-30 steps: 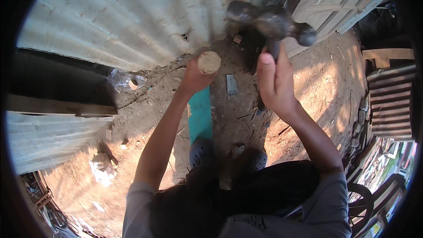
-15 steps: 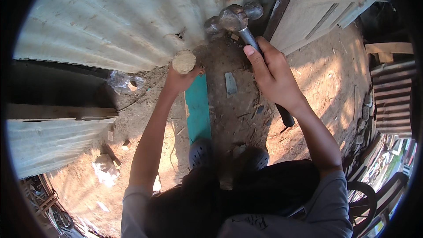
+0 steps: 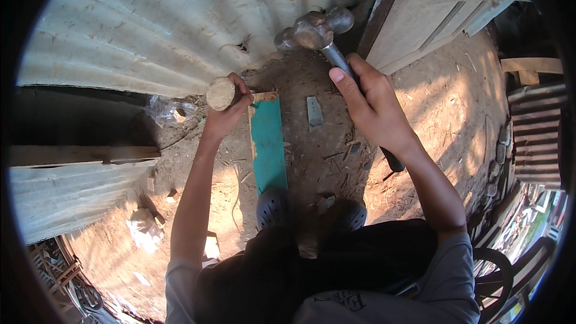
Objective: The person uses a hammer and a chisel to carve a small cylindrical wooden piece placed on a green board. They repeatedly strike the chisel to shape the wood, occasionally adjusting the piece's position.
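The left hand (image 3: 222,122), clutching a cylinder (image 3: 220,93), moved beside the plank (image 3: 268,144)'s far-left corner; the right hand (image 3: 379,105) grips a hammer (image 3: 313,30) mid-handle, likely for control.

Two bare hands show, one left hand (image 3: 223,121) and one right hand (image 3: 379,108). In the left fingers is one pale tan, round-ended block (image 3: 221,93); in the right fingers, one grey metal hammer (image 3: 313,31) with a dark grip. Just right of the left fingers lies one flat, teal-painted wooden board (image 3: 268,144); between both hands' fingers, one small, pale grey, tapered slab (image 3: 314,112). Nearer the body than the fingers are two grey perforated clogs (image 3: 273,209); beyond the right fingers, one off-white panelled door (image 3: 444,18).
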`<state>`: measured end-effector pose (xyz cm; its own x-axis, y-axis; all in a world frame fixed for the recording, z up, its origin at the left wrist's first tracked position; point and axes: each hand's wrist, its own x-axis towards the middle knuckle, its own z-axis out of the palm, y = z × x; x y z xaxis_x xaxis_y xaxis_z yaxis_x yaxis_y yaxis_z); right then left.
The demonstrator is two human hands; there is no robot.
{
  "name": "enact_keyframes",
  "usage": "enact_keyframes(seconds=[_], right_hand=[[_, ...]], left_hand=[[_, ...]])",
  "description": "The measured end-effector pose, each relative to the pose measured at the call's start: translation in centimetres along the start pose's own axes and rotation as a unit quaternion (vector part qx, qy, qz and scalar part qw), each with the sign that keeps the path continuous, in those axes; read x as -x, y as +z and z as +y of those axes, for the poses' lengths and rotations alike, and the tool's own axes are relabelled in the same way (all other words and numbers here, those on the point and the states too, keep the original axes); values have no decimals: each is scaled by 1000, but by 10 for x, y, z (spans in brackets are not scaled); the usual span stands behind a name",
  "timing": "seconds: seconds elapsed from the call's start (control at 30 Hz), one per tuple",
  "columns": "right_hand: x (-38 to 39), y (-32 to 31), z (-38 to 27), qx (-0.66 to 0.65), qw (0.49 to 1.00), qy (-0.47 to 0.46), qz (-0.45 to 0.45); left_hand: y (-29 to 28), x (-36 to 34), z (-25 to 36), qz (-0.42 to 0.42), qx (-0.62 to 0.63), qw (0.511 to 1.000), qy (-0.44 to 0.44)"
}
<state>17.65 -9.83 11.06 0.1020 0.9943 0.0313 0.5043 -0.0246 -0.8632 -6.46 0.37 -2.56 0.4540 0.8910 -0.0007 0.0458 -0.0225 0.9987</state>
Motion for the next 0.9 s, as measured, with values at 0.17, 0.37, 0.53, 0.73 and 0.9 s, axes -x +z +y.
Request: enact_keyframes(seconds=[0.17, 0.37, 0.53, 0.73, 0.9], right_hand=[[-1, -3, -2, 5, 999, 22, -31], [-1, -4, -3, -11, 999, 26, -31], [-2, -2, -2, -9, 999, 20, -29], [-3, 1, 1, 1, 1000, 9, -24], [-2, 0, -2, -8, 999, 17, -28]], left_hand=[[0, -2, -2, 4, -22, 1000, 4], [-1, -4, -2, 8, 3, 1000, 2], [-4, -6, -7, 11, -6, 1000, 7], [-5, -9, -9, 9, -27, 999, 26], [-8, -12, -16, 11, -25, 999, 22]])
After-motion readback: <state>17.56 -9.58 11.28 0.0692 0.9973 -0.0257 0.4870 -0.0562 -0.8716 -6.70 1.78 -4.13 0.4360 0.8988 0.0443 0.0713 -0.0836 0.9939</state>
